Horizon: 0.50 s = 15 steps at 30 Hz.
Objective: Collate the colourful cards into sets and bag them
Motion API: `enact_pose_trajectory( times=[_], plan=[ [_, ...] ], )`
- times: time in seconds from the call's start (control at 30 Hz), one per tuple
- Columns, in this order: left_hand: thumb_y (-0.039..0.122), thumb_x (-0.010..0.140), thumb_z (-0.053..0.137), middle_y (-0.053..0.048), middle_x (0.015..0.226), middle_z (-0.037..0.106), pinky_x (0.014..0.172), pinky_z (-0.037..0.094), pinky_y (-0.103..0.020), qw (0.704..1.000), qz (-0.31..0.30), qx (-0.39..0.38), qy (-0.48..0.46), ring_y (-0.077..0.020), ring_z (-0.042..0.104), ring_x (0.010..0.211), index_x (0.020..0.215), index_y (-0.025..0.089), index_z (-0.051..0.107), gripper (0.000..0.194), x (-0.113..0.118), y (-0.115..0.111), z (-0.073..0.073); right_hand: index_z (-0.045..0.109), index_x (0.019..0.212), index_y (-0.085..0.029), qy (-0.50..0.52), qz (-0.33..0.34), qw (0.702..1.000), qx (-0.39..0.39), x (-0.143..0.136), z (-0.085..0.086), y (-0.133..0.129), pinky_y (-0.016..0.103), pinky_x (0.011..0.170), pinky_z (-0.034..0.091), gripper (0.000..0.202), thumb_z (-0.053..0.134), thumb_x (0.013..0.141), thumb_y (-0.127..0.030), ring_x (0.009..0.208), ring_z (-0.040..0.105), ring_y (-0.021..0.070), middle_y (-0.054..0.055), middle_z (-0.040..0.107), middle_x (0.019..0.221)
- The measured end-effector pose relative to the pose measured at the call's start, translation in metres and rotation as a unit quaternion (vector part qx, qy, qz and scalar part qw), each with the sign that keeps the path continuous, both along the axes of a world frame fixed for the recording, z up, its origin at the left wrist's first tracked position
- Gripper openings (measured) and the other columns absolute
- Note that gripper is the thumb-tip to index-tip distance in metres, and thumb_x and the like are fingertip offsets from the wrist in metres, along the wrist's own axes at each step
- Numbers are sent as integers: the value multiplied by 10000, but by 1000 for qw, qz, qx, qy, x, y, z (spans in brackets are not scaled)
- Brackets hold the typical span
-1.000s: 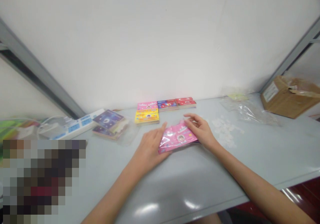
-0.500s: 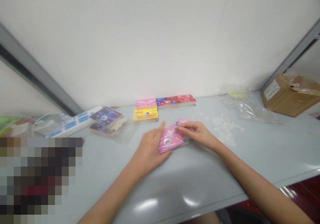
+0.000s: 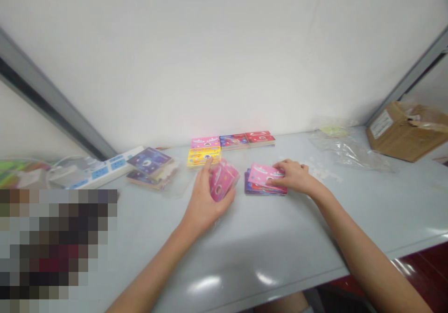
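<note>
My left hand (image 3: 206,200) is closed around a pink printed packet (image 3: 224,180), its thumb and fingers at the packet's edges; the packet is tilted and slightly blurred. To the right, my right hand (image 3: 296,177) grips a pink card (image 3: 261,174) at its right end, thumb on top. Beneath that card lies a stack of blue and red cards (image 3: 248,188) on the table. Behind the hands stand neat piles: pink cards (image 3: 205,142), yellow cards (image 3: 196,159), blue cards (image 3: 233,140) and red cards (image 3: 261,138).
Dark blue cards (image 3: 149,161) in a clear bag lie at the left, beside a white power strip (image 3: 105,168). White scraps (image 3: 320,170) lie right of my right hand. Farther right are crumpled clear bags (image 3: 350,152) and an open cardboard box (image 3: 402,133). A wall rises behind.
My left hand has lifted the pink packet up and left, away from the stack. My right hand has let go of the packet, moved slightly right and gripped the pink card.
</note>
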<state>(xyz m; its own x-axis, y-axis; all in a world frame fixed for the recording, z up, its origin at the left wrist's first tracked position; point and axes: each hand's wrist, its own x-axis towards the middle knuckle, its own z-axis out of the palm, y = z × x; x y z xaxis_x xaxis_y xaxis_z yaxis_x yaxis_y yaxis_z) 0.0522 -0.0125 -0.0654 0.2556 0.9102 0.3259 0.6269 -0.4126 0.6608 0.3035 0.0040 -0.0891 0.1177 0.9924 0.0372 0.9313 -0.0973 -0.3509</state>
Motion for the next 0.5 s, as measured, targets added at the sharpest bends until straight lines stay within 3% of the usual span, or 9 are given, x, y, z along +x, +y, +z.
enact_pose_trajectory(
  times=[0.07, 0.17, 0.33, 0.4, 0.5],
  plan=[
    [347, 730, 574, -123, 1220, 440, 878, 401, -398, 1000, 10, -1, -5, -246, 468, 1074, 1358, 188, 146, 777, -1, 1, -1, 648, 935, -185, 33, 5, 999, 35, 0, 2, 0, 420, 814, 340, 472, 653, 582, -499, 935, 528, 292, 122, 602, 975],
    [361, 707, 600, -137, 1233, 428, 898, 378, -413, 999, 7, 19, 42, -261, 465, 1075, 1364, 172, 121, 835, -3, 5, -5, 640, 829, -164, 170, 9, 979, 108, 2, 8, 1, 313, 674, 398, 309, 594, 663, -421, 749, 560, 203, 71, 633, 808],
    [393, 725, 576, -158, 1193, 472, 871, 361, -459, 984, -34, 46, 169, -310, 456, 1081, 1374, 151, 80, 852, -9, 8, -11, 634, 848, -144, 369, -80, 884, 274, 7, 18, 0, 251, 494, 379, 353, 557, 699, -454, 542, 500, 137, 31, 609, 678],
    [390, 736, 566, -157, 1195, 474, 869, 358, -449, 978, -52, 59, 193, -308, 452, 1088, 1375, 153, 85, 834, -10, 8, -12, 639, 850, -145, 414, -77, 856, 300, 6, 19, 0, 241, 481, 375, 356, 568, 694, -458, 531, 494, 127, 28, 611, 683],
    [392, 741, 566, -148, 1199, 477, 867, 357, -432, 973, -61, 78, 208, -299, 453, 1089, 1373, 161, 98, 820, -12, 8, -12, 666, 812, -149, 411, -32, 876, 253, 3, 19, 0, 250, 539, 399, 326, 573, 697, -440, 607, 538, 148, 41, 642, 732]
  ],
)
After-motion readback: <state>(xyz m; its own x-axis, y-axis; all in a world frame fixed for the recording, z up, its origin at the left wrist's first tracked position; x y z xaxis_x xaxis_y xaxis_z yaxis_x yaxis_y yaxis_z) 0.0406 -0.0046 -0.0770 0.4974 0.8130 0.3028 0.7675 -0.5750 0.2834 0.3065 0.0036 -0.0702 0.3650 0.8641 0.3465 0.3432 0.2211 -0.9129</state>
